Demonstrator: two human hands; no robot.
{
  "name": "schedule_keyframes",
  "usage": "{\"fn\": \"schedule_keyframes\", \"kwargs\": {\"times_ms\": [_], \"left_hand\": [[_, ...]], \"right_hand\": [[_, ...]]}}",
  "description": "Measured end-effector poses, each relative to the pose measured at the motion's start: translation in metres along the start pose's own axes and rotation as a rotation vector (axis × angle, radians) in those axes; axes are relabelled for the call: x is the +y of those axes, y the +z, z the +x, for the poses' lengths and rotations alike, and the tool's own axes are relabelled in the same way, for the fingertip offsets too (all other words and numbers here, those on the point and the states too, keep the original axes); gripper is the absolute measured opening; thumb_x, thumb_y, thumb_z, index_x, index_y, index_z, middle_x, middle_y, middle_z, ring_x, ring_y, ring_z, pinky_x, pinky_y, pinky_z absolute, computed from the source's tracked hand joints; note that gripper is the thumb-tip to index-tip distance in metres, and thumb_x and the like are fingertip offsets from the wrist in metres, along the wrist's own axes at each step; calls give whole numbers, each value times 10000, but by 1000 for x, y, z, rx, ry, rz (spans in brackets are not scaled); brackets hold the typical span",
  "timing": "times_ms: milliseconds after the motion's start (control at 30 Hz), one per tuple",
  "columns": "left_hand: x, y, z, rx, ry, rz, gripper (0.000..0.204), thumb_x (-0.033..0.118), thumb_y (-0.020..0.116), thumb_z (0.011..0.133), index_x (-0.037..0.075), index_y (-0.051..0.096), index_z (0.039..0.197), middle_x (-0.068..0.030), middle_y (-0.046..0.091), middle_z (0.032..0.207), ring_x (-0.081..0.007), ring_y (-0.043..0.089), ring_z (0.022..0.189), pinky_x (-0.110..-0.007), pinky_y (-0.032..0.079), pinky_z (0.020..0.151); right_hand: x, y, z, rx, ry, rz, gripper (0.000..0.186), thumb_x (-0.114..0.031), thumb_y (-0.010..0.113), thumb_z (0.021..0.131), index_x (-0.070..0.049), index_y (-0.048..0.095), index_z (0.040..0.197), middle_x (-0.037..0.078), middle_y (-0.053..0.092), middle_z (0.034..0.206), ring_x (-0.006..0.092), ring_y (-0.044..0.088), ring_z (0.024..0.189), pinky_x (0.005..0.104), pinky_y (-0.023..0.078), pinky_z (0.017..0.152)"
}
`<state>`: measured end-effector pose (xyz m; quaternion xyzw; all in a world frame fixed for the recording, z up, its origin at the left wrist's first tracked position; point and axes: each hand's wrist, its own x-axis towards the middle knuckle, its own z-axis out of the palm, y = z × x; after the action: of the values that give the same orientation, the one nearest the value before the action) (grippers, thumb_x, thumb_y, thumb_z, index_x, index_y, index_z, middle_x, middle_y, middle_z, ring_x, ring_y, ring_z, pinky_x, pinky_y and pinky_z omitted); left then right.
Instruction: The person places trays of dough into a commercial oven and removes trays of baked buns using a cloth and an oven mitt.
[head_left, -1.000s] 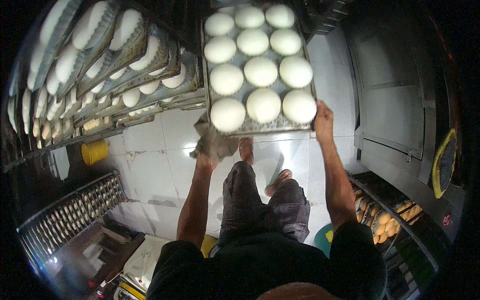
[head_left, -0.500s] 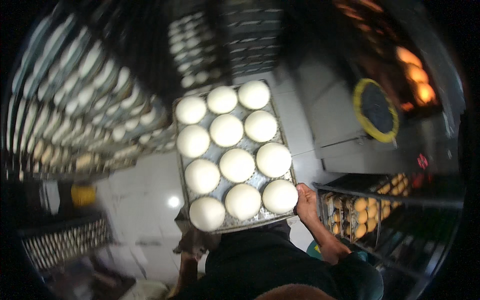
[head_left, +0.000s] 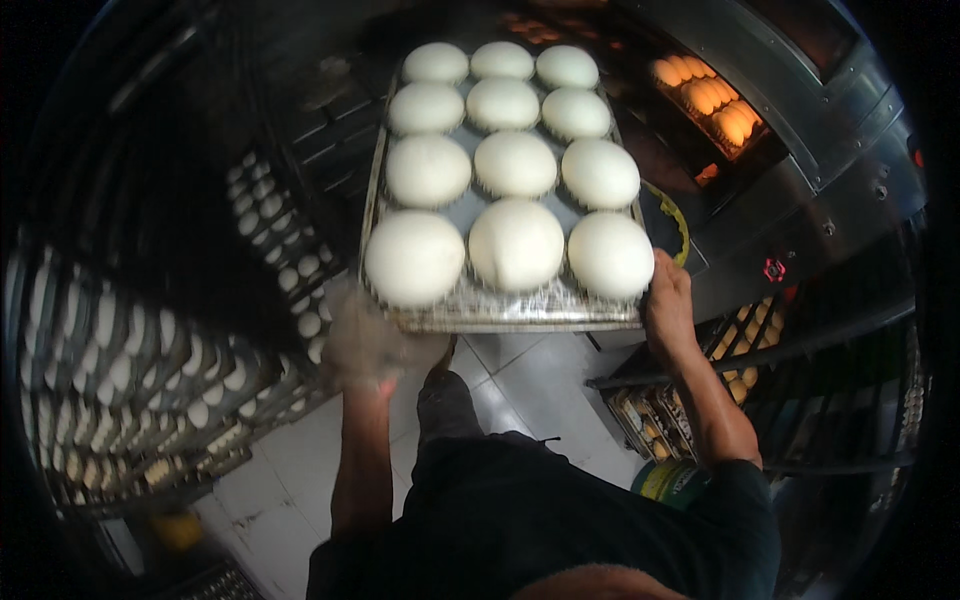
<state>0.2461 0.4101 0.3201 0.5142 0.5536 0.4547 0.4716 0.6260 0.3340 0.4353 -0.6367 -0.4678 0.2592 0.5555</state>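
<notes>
A metal baking tray (head_left: 500, 313) is held up in front of me, bearing rows of round, pale dough balls (head_left: 515, 245). My right hand (head_left: 672, 300) is closed on the tray's near right corner, the thumb up along its edge. At the near left corner my left hand (head_left: 360, 365) is wrapped in a greyish cloth (head_left: 372, 335) and holds the tray through it. Motion smears this cloth, and the left fingers are hidden beneath it.
To the right, an open oven (head_left: 800, 190) glows over browned buns (head_left: 735, 120). A rack (head_left: 780, 350) with baked buns stands below it. Racks of pale dough (head_left: 120, 370) line the left side. Near my right elbow is a green bucket (head_left: 665, 480) on the tiled floor (head_left: 525, 390).
Both hands have lifted the tray and carried it forward, away from my body. My view has turned right, so more of the oven shows. A foot has come into view below the tray.
</notes>
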Motion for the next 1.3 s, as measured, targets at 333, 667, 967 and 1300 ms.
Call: {"fn": "schedule_keyframes", "kwargs": {"times_ms": [333,667,967,1300], "left_hand": [[95,143,391,-502,-128,-1144,411,338,458,990,73,477,1304,-86,536,1275,-245,497,1188,-397,419,1026],[166,269,468,-529,-420,-1070,505,452,429,973,106,466,1339,-108,486,1367,-309,437,1271,-507,321,1102],[198,415,527,-637,-413,-924,418,469,417,947,97,585,1038,-159,603,1033,-296,590,938,-456,495,852],[232,532,572,-1047,-467,-599,466,521,435,871,140,334,622,-69,339,558,-244,300,444,-394,274,430]], "right_hand": [[39,57,244,435,97,110,292,-152,416,979,54,619,939,67,643,887,134,537,827,270,428,781],[101,87,412,663,187,457,256,-204,465,954,-20,586,823,11,536,749,125,470,715,295,403,656],[71,28,416,386,15,-365,438,-288,558,920,54,547,1193,287,621,1107,378,619,1055,403,477,899],[-33,19,147,-59,571,-1078,1231,-563,842,494,-66,275,1467,208,233,1522,434,149,1415,589,122,1138]]}}
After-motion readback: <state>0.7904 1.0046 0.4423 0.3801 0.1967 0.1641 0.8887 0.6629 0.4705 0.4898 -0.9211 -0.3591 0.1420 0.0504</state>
